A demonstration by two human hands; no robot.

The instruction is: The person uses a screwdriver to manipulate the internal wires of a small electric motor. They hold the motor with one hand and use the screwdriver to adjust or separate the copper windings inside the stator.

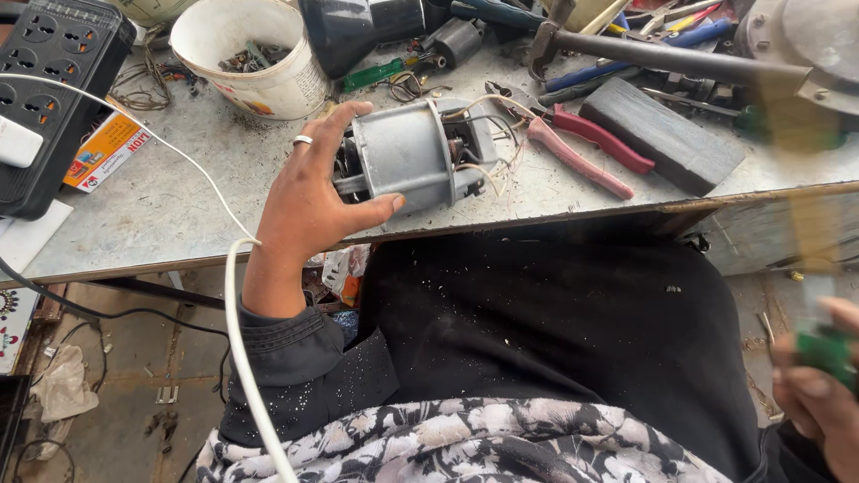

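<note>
The bench (pixel 179 201) was crowded. Red-handled pliers (pixel 586 148) lay just right of the motor, jaws pointing toward its wires, and a dark rectangular block (pixel 667 134) sat beyond them. A white plastic tub (pixel 255 58) holding metal scraps stood behind the motor, with a green-handled screwdriver (pixel 376 73) next to it and a black power strip (pixel 49 80) off at the left edge. A white cable (pixel 234 304) ran down across the bench's front edge, passing close by the left wrist. A heavy dark metal bar (pixel 662 55) stretched across the back right, over a heap of tools.

The left hand (pixel 309 201), ring on one finger, was wrapped around the near end of the electric motor (pixel 420 152), thumb underneath and fingers over the top. The motor lay on its side near the front edge of the bench: a grey metal housing, copper windings showing at the left end, loose thin wires trailing from the right end.

The right hand (pixel 819 394) sat low at the right edge, blurred, fingers closed on a small green object (pixel 825 351) I couldn't make out.
</note>
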